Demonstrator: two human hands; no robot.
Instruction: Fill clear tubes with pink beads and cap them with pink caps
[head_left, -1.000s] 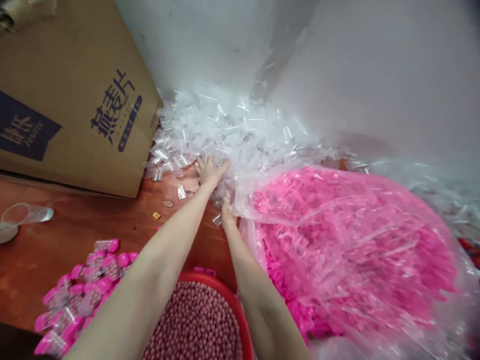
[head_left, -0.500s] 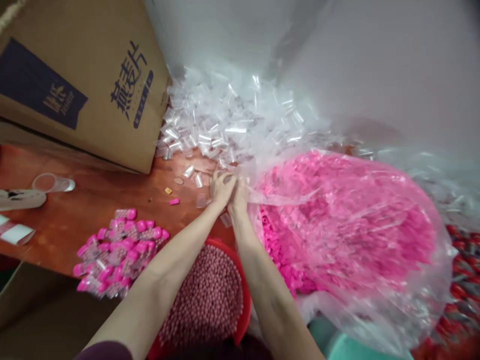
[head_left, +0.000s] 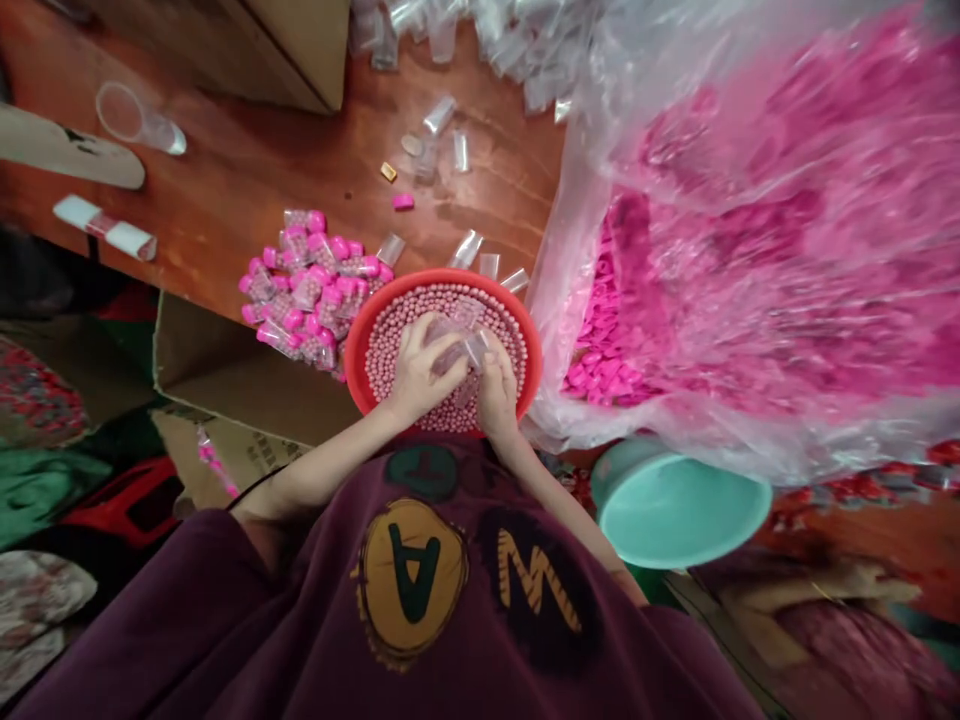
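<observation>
Both my hands are over a red bowl point(head_left: 358, 335) of small pink beads point(head_left: 384, 330). My left hand point(head_left: 420, 372) curls around several clear plastic containers point(head_left: 450, 338). In my right hand point(head_left: 498, 385), a clear container point(head_left: 476, 349) is pinched between thumb and fingers, close to the left hand's bunch. Left of the bowl lies a heap of bead-filled containers with pink caps point(head_left: 307, 290). A few loose clear containers point(head_left: 467, 248) rest on the wooden table just beyond the bowl's rim.
A large clear bag of pink caps point(head_left: 750, 250) spreads over the right side. More clear containers point(head_left: 525, 50) are piled at the back. A turquoise basin point(head_left: 682, 510) stands at lower right, near another person's arm point(head_left: 780, 610). Cardboard boxes point(head_left: 225, 370) are at left.
My hands have drawn back from the table beside the clear pile to above the bead bowl, now holding clear containers. The view has tilted down toward my body.
</observation>
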